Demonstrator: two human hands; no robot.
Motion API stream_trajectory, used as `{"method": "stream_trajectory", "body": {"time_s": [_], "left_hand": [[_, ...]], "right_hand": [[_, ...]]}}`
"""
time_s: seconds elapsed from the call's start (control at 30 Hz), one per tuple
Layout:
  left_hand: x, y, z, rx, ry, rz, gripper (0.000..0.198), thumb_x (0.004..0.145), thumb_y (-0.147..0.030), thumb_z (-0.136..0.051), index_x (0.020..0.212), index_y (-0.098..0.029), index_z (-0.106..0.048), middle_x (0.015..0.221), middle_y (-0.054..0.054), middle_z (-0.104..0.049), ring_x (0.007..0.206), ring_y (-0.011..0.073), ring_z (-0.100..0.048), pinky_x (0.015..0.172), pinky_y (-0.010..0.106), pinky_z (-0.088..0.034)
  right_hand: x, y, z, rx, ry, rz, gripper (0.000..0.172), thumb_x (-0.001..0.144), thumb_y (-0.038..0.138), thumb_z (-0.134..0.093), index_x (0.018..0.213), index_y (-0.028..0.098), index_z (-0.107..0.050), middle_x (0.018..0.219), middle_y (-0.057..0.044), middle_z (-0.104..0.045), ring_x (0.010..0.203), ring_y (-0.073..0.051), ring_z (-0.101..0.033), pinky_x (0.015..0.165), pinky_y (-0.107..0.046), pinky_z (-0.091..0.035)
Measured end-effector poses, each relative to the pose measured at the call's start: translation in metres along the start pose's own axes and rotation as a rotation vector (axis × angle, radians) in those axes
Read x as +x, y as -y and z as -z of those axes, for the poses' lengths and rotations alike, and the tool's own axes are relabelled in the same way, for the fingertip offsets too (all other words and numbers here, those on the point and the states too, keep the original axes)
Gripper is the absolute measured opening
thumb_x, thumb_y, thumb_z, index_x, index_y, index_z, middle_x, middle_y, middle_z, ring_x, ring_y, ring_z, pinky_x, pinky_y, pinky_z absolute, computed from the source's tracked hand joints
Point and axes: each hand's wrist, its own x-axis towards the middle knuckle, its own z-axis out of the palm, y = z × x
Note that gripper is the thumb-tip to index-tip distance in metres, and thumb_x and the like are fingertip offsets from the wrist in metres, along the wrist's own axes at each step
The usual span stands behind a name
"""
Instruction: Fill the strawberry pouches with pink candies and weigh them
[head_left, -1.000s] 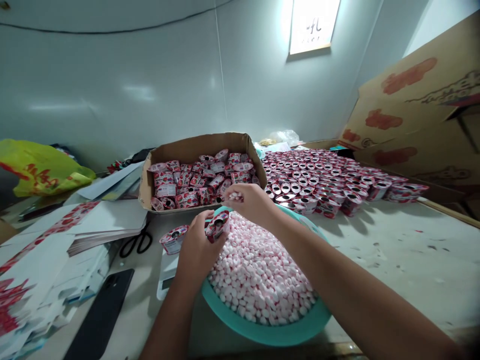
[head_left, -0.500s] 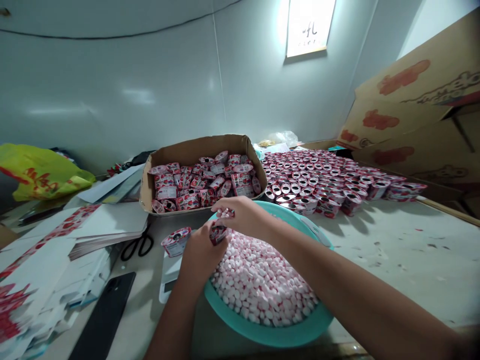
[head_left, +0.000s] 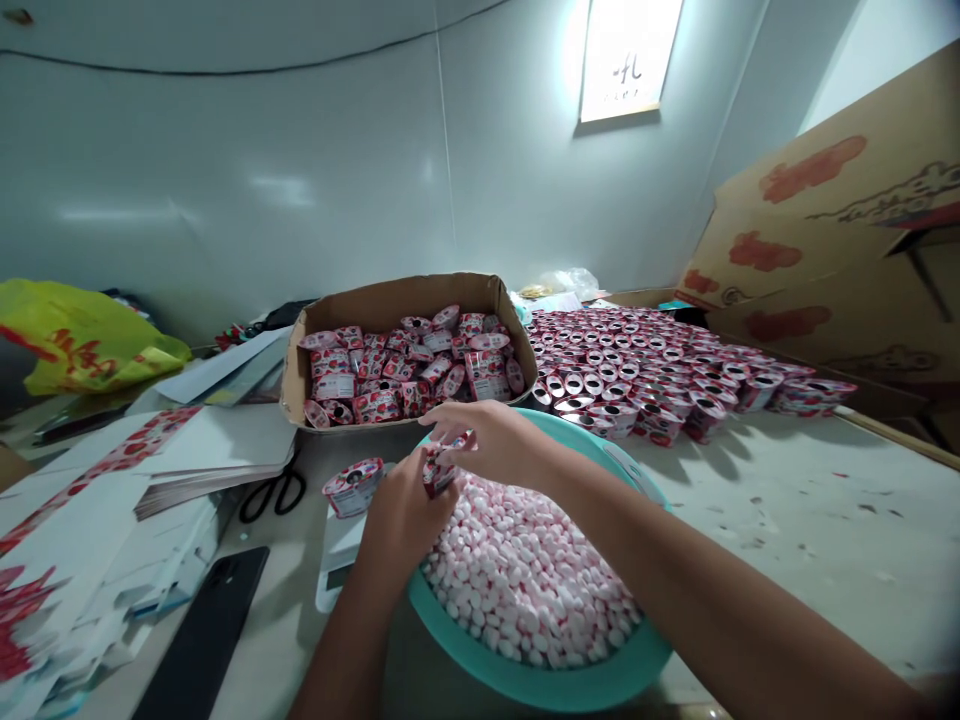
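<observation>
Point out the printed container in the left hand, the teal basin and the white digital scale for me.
Printed container [head_left: 436,474]: head view, on its exposed side.
Teal basin [head_left: 487,674]: head view, on its near rim.
White digital scale [head_left: 344,541]: head view, on its platform.

On the wall I record one sign [head_left: 628,65]: dark lettering that resembles "-fL", with a smaller line beneath, too faint to make out. The yellow bag [head_left: 90,340] bears red characters I cannot decipher. The large cardboard panel [head_left: 817,222] at right carries dark script, likewise illegible. On the small printed packs [head_left: 486,375] in the open carton [head_left: 379,307], I note pale label panels; their print is too small to read.
</observation>
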Motion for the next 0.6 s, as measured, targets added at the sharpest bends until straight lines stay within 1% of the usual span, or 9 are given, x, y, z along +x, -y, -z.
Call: {"method": "stream_trajectory", "body": {"time_s": [0.07, 0.13, 0.2, 0.3, 0.37, 0.43, 0.53, 0.6], "left_hand": [[0.000, 0.002, -0.002, -0.032, -0.026, -0.037, 0.031, 0.084, -0.024, -0.063, 0.116, -0.022, -0.061, 0.112, 0.008, -0.072, 0.107, 0.0263, -0.067, 0.088, 0.036, -0.051], [0.001, 0.003, -0.003, -0.061, -0.028, -0.048, 0.037, 0.084, -0.024, -0.064, 0.121, -0.021, -0.061, 0.120, 0.009, -0.070, 0.115, 0.0265, -0.065, 0.097, 0.038, -0.050], [0.000, 0.004, -0.002, -0.105, -0.014, -0.050, 0.044, 0.085, -0.028, -0.065, 0.128, -0.021, -0.060, 0.128, 0.009, -0.067, 0.121, 0.0262, -0.062, 0.102, 0.039, -0.049], [-0.001, 0.005, -0.001, -0.146, -0.006, -0.070, 0.055, 0.089, -0.035, -0.062, 0.141, -0.021, -0.052, 0.139, 0.010, -0.062, 0.128, 0.0267, -0.059, 0.107, 0.040, -0.047], [-0.002, 0.005, 0.000, -0.138, -0.004, -0.069, 0.059, 0.090, -0.039, -0.060, 0.145, -0.020, -0.049, 0.142, 0.011, -0.060, 0.130, 0.0279, -0.058, 0.108, 0.041, -0.047], [-0.002, 0.005, 0.000, -0.121, 0.005, -0.051, 0.060, 0.090, -0.040, -0.060, 0.144, -0.019, -0.049, 0.142, 0.012, -0.061, 0.130, 0.0289, -0.058, 0.107, 0.042, -0.048], [-0.002, 0.004, -0.001, -0.103, 0.014, -0.033, 0.059, 0.089, -0.039, -0.060, 0.143, -0.017, -0.051, 0.141, 0.013, -0.061, 0.130, 0.0292, -0.058, 0.107, 0.041, -0.048], [-0.001, 0.003, 0.000, -0.092, 0.011, -0.020, 0.059, 0.089, -0.039, -0.060, 0.143, -0.017, -0.050, 0.142, 0.013, -0.061, 0.130, 0.0294, -0.059, 0.107, 0.041, -0.048]], "right_hand": [[0.001, -0.002, -0.001, -0.009, -0.067, -0.001, 0.038, 0.084, 0.018, -0.066, 0.122, 0.022, -0.068, 0.107, -0.003, -0.077, 0.089, -0.016, -0.071, 0.073, -0.025, -0.051], [0.001, -0.005, 0.000, -0.085, -0.116, 0.002, 0.032, 0.085, 0.016, -0.066, 0.116, 0.020, -0.071, 0.106, -0.004, -0.076, 0.088, -0.016, -0.069, 0.075, -0.027, -0.050], [0.002, -0.010, 0.003, -0.192, -0.100, -0.005, 0.024, 0.084, 0.016, -0.068, 0.107, 0.018, -0.073, 0.103, -0.006, -0.075, 0.087, -0.017, -0.066, 0.077, -0.028, -0.049], [0.003, -0.015, 0.010, -0.287, -0.012, -0.041, 0.011, 0.083, 0.016, -0.069, 0.091, 0.016, -0.076, 0.092, -0.006, -0.073, 0.081, -0.016, -0.063, 0.073, -0.027, -0.046], [0.003, -0.015, 0.013, -0.301, 0.027, -0.062, 0.011, 0.084, 0.014, -0.067, 0.086, 0.017, -0.077, 0.088, -0.005, -0.071, 0.078, -0.015, -0.062, 0.071, -0.026, -0.044], [0.002, -0.014, 0.014, -0.312, 0.042, -0.062, 0.014, 0.085, 0.013, -0.064, 0.082, 0.017, -0.077, 0.086, -0.005, -0.070, 0.078, -0.015, -0.061, 0.071, -0.026, -0.044], [0.001, -0.010, 0.012, -0.308, 0.053, -0.020, 0.018, 0.083, 0.007, -0.060, 0.078, 0.016, -0.076, 0.085, -0.006, -0.069, 0.080, -0.016, -0.061, 0.073, -0.026, -0.044], [-0.001, -0.007, 0.009, -0.272, 0.062, 0.027, 0.020, 0.081, 0.005, -0.060, 0.081, 0.016, -0.077, 0.086, -0.006, -0.070, 0.083, -0.016, -0.061, 0.075, -0.026, -0.044]]}}
